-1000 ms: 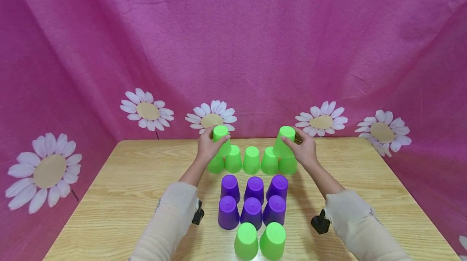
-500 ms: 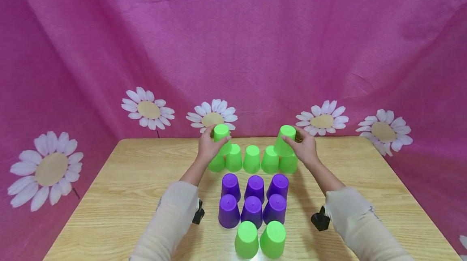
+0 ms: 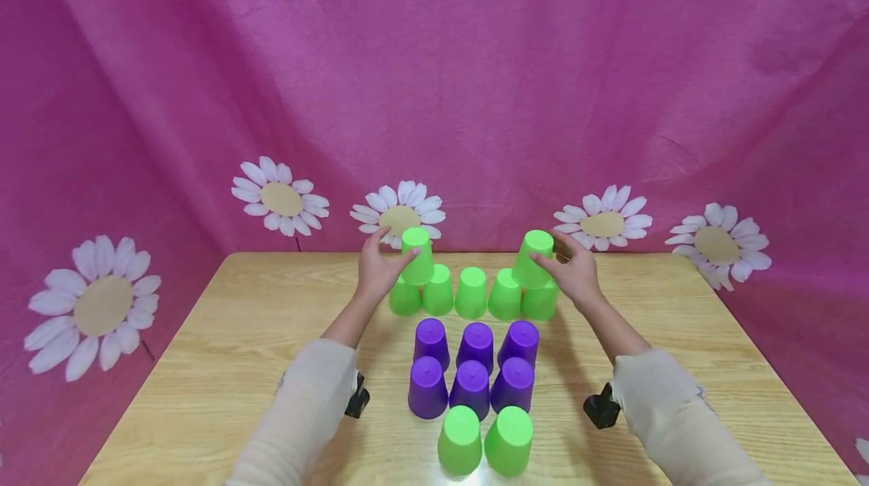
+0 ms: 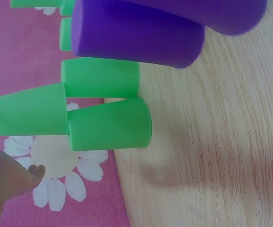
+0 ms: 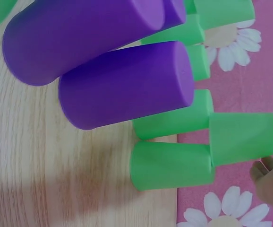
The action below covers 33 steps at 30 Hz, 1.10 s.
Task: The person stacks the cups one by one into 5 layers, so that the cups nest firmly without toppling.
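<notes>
Two upside-down green cups stand on the outer ends of a row of upside-down green cups (image 3: 471,293). My left hand (image 3: 380,267) is beside the left upper cup (image 3: 417,258), fingers spread and thumb drawn off its side; the left wrist view shows a gap between the thumb (image 4: 36,174) and this cup (image 4: 31,111). My right hand (image 3: 577,271) holds the right upper cup (image 3: 529,269), thumb across its front and fingers round its outer side. In the right wrist view that cup (image 5: 243,137) rests over the end of the row.
Upside-down purple cups (image 3: 471,388) stand in two rows nearer me. Two more green cups (image 3: 460,441) are at the front of the wooden table (image 3: 224,373). A pink cloth (image 3: 468,93) with daisies hangs behind the table.
My left hand has loosened from the left upper cup and shifted outward, its fingers spreading. My right hand has moved slightly outward. The cups have kept their places.
</notes>
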### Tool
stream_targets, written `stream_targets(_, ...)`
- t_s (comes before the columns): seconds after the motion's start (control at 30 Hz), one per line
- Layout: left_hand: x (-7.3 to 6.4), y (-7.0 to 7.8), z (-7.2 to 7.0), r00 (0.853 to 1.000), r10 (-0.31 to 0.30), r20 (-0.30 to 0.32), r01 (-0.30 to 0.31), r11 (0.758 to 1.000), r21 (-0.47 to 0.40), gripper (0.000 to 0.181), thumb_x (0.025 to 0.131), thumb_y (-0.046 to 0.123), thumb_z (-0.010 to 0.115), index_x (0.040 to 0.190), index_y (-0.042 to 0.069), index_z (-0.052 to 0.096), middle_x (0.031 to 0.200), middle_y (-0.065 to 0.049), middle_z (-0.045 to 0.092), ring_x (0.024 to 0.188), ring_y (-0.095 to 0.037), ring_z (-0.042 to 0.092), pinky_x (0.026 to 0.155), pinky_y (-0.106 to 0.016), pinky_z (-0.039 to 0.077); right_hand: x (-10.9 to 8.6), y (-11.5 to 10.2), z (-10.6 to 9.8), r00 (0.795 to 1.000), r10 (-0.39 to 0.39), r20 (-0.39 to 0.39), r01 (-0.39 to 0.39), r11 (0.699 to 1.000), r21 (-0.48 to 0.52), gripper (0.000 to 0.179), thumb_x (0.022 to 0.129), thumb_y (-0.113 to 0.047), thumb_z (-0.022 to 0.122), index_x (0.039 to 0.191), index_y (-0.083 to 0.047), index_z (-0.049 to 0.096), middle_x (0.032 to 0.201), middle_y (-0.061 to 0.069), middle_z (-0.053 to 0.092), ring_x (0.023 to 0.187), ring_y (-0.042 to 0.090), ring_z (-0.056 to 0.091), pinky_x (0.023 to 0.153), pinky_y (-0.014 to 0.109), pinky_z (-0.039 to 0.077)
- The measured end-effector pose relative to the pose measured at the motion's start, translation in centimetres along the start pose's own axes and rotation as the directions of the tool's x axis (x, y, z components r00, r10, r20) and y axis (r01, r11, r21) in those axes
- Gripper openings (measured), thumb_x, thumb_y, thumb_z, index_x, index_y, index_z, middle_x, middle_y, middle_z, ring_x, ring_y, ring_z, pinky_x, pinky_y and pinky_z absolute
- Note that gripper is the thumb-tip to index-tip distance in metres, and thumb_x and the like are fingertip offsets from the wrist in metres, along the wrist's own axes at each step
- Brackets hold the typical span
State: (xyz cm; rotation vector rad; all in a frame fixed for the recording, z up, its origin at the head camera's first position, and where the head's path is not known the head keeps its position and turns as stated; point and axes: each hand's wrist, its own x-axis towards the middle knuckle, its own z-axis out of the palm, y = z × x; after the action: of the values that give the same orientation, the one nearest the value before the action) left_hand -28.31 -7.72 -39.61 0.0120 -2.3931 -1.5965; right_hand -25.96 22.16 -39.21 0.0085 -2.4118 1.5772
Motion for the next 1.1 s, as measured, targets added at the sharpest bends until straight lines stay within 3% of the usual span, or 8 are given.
stream_targets(0.17, -0.4, 0.1, -0.6, 0.999, 0.008, -0.044, -0.011, 0.999, -0.053, 0.072, 0.075, 0.021, 0.076, 0.135, 0.000, 0.042, 0.137, -0.023, 0.042, 0.128, -0.039, 0.039, 0.110, -0.049, 0.032, -0.6, -0.4, -0.8, 1.000, -0.019, -0.006, 0.019, 1.000, 0.017, 0.060, 0.084, -0.007, 0.066, 0.135, 0.008, 0.039, 0.135, 0.028, 0.046, 0.124, 0.038, 0.046, 0.108, 0.045, 0.036)
stream_targets(0.57, -1.4, 1.2, -2.2, 0.988, 0.140, -0.061, -0.147, 0.978, -0.145, 0.068, 0.076, 0.009, 0.074, 0.133, -0.002, 0.041, 0.129, -0.023, 0.047, 0.117, -0.036, 0.046, 0.105, -0.046, 0.038, -2.6, -1.2, -2.1, 0.993, -0.109, -0.033, 0.108, 0.994, -0.036, 0.054, 0.082, -0.004, 0.066, 0.129, 0.011, 0.045, 0.132, 0.027, 0.049, 0.122, 0.032, 0.045, 0.108, 0.043, 0.037)
stream_targets(0.7, -1.5, 1.8, -3.0, 0.984, 0.166, -0.058, -0.171, 0.979, -0.113, 0.068, 0.076, 0.012, 0.074, 0.134, -0.002, 0.041, 0.131, -0.022, 0.047, 0.122, -0.034, 0.044, 0.106, -0.047, 0.036, -2.9, -1.6, -2.5, 0.992, -0.116, -0.045, 0.114, 0.992, -0.045, 0.053, 0.082, -0.004, 0.066, 0.129, 0.010, 0.046, 0.131, 0.026, 0.051, 0.112, 0.008, 0.049, 0.107, 0.042, 0.037)
stream_targets(0.8, -1.7, 2.1, -3.6, 0.984, 0.167, -0.064, -0.173, 0.980, -0.096, 0.068, 0.076, 0.015, 0.075, 0.134, 0.000, 0.042, 0.135, -0.020, 0.046, 0.126, -0.033, 0.042, 0.108, -0.047, 0.035, -3.1, -1.8, -2.8, 0.991, -0.129, -0.038, 0.127, 0.991, -0.052, 0.054, 0.082, -0.005, 0.067, 0.129, 0.010, 0.046, 0.131, 0.026, 0.051, 0.103, -0.011, 0.043, 0.106, 0.041, 0.038)
stream_targets(0.9, -1.9, 2.3, -4.1, 0.986, 0.156, -0.055, -0.161, 0.982, -0.096, 0.068, 0.077, 0.016, 0.075, 0.135, 0.002, 0.042, 0.137, -0.019, 0.044, 0.127, -0.032, 0.041, 0.108, -0.045, 0.035, -3.3, -1.9, -2.9, 0.987, -0.157, -0.038, 0.155, 0.986, -0.053, 0.054, 0.082, -0.006, 0.068, 0.129, 0.009, 0.047, 0.131, 0.025, 0.051, 0.101, -0.016, 0.041, 0.105, 0.034, 0.040)
stream_targets(1.0, -2.3, 2.4, -4.4, 0.988, 0.150, -0.048, -0.154, 0.983, -0.100, 0.068, 0.078, 0.017, 0.075, 0.135, 0.003, 0.042, 0.138, -0.017, 0.044, 0.128, -0.031, 0.041, 0.108, -0.043, 0.035, -3.7, -2.1, -3.0, 0.981, -0.189, -0.055, 0.187, 0.982, -0.041, 0.052, 0.081, -0.005, 0.069, 0.127, 0.009, 0.049, 0.129, 0.023, 0.054, 0.102, -0.016, 0.043, 0.101, 0.018, 0.041)
stream_targets(1.1, -2.8, 2.5, -4.6, 0.983, 0.177, -0.051, -0.182, 0.976, -0.118, 0.064, 0.078, 0.015, 0.074, 0.133, 0.001, 0.044, 0.136, -0.017, 0.046, 0.127, -0.032, 0.043, 0.107, -0.044, 0.036, -4.2, -2.2, -2.9, 0.974, -0.216, -0.072, 0.215, 0.976, -0.016, 0.049, 0.080, -0.002, 0.069, 0.124, 0.010, 0.052, 0.119, 0.001, 0.061, 0.101, -0.016, 0.045, 0.092, 0.005, 0.040)
